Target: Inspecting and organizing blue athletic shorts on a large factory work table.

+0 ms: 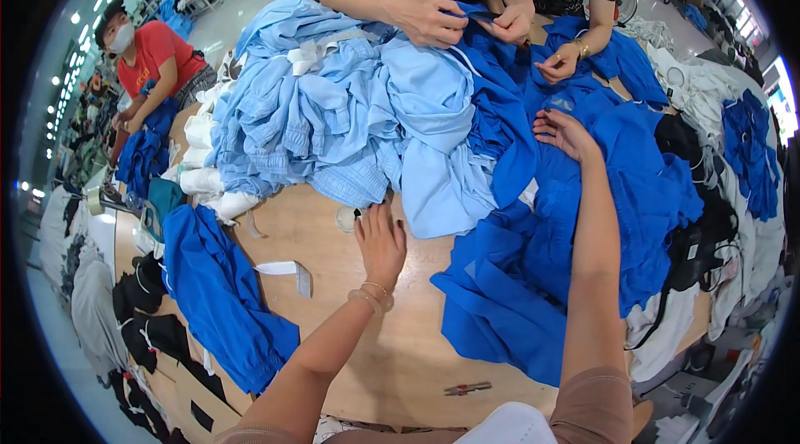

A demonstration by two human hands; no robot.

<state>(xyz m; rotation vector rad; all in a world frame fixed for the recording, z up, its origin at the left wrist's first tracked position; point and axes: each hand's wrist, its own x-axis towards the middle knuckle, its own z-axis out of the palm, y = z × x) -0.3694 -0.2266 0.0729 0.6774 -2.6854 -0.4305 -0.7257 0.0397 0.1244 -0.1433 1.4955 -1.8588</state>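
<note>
My left hand [382, 237] lies on the wooden table, fingers stretched out and holding nothing. Its fingertips are at the edge of a pile of light blue garments [308, 102], some with gathered elastic hems. Beside them is a small round pale item [347, 219], too small to make out. My right hand [565, 135], open with fingers apart, hovers over or rests on a heap of royal blue garments [633, 169]; contact is hard to tell. A royal blue garment [508, 294] spreads from this heap toward my side of the table [383, 361].
Across the table, one person's hands [467, 23] hold up dark blue cloth; another person's hand [560, 62] is near my right hand. A folded blue garment [221, 294], a white strip [287, 270] and small metal snips [467, 389] lie on the table. Another person [158, 65] works far left.
</note>
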